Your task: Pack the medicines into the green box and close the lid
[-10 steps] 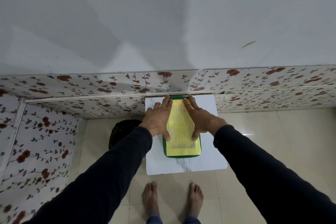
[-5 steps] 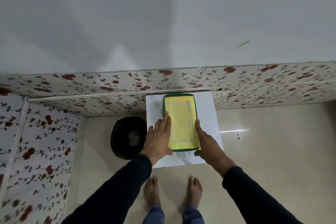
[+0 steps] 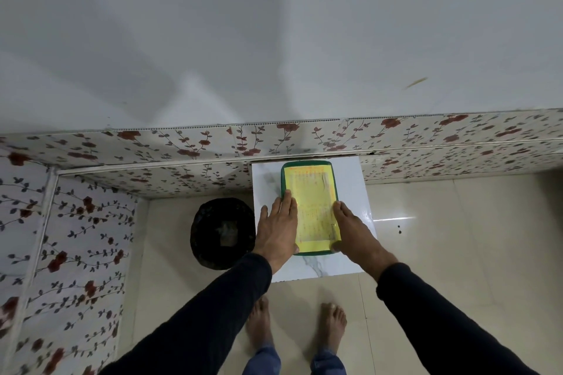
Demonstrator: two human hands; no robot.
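The green box (image 3: 308,167) lies on a small white marble table (image 3: 350,183), its lid shut and covered by a yellow printed label (image 3: 310,195). My left hand (image 3: 278,228) lies flat along the box's left edge, fingers together and pointing away from me, thumb at the near left corner. My right hand (image 3: 355,233) presses against the right edge near the front corner. No medicines are visible; the inside of the box is hidden by the lid.
A black round bin (image 3: 222,233) stands on the floor just left of the table. A floral-patterned wall panel (image 3: 152,149) runs behind the table and along the left. My bare feet (image 3: 259,329) stand on beige floor tiles (image 3: 457,237) before the table.
Both hands slid from the far end of the lid back along the box's sides toward me and now rest at its near half. The box has stayed in place.
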